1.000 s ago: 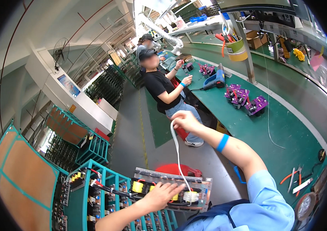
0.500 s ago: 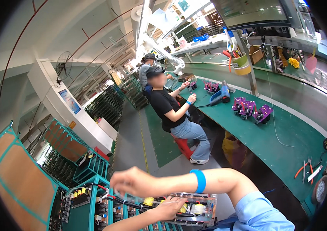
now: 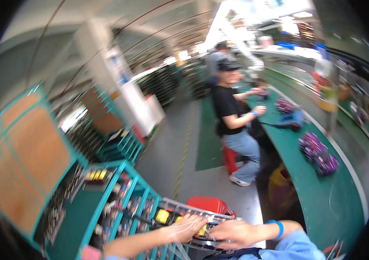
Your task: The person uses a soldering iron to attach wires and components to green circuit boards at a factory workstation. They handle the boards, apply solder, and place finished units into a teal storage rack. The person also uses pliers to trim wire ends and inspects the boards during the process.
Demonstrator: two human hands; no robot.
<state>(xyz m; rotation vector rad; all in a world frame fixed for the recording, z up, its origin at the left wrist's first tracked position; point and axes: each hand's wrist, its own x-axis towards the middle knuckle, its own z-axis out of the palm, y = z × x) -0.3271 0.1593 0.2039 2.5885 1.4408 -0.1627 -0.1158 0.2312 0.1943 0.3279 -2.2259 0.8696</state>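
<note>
A long circuit board assembly (image 3: 173, 206) with yellow wrapped components and black cables lies in front of me at the lower middle, its far end near a teal rack. My left hand (image 3: 188, 227) rests across its middle, fingers curled over the parts; a thin white cord runs over this hand. At the board's right end is my right hand (image 3: 235, 233), with a blue band at its wrist. Its fingers bend down onto the board, and their tips are blurred. The board's underside is hidden.
The teal rack (image 3: 126, 167) holds many similar boards at my left. A red stool (image 3: 210, 204) stands just beyond the board. The green workbench (image 3: 323, 195) on the right carries purple circuit boards (image 3: 316, 151) and a blue tool (image 3: 292, 120). A seated co-worker (image 3: 232, 112) works there.
My right hand has come down from above the rack on the left to the board's right end. My left hand stays on the board. The view has swung left and is blurred.
</note>
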